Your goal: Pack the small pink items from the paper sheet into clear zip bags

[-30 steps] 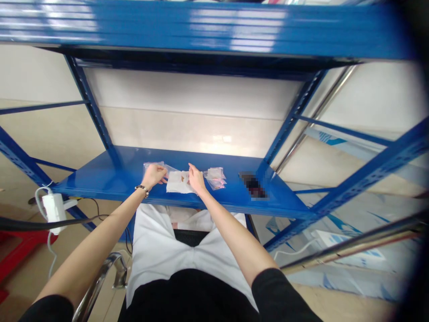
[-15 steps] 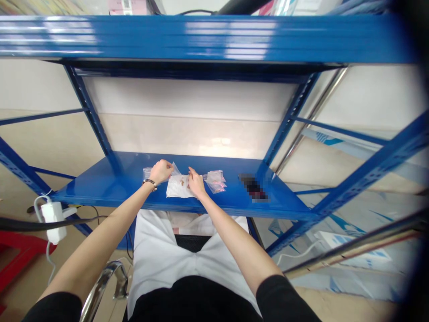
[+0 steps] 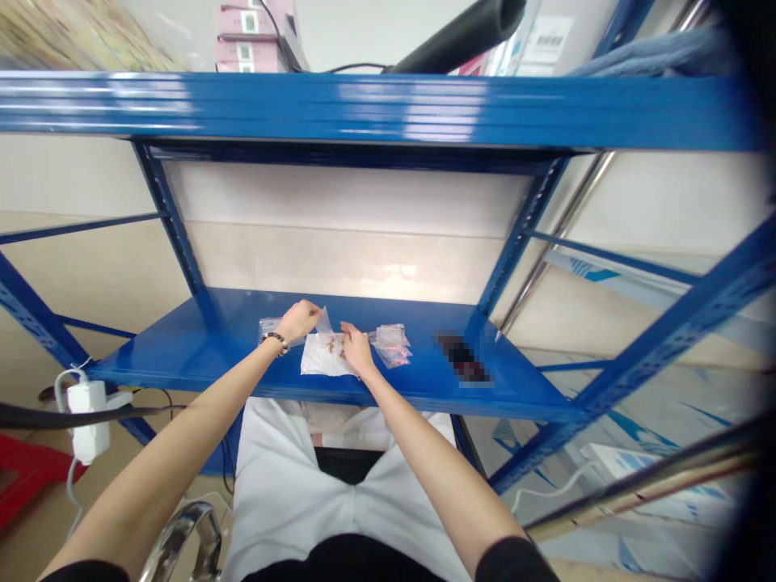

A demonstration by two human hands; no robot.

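My left hand (image 3: 301,320), with a beaded bracelet at the wrist, pinches a small clear plastic bag (image 3: 324,322) above the blue shelf. My right hand (image 3: 356,347) rests at the right edge of a white sheet (image 3: 318,357); its fingers are bent over small brownish pieces (image 3: 331,346), and whether it grips one is too small to tell. More clear bags (image 3: 268,326) lie partly under my left wrist. Right of my right hand is a little pile of clear bags (image 3: 393,343) with pink bits in them.
A dark, pixelated object (image 3: 462,356) lies on the right of the blue shelf (image 3: 230,303). An upper blue beam (image 3: 315,109) crosses above, with blue posts on both sides. A white power strip (image 3: 90,416) hangs at the left.
The view has tilted upward, so everything sits lower in it. My left hand has shifted slightly right with the bag, towards my right hand, which has stayed at the sheet.
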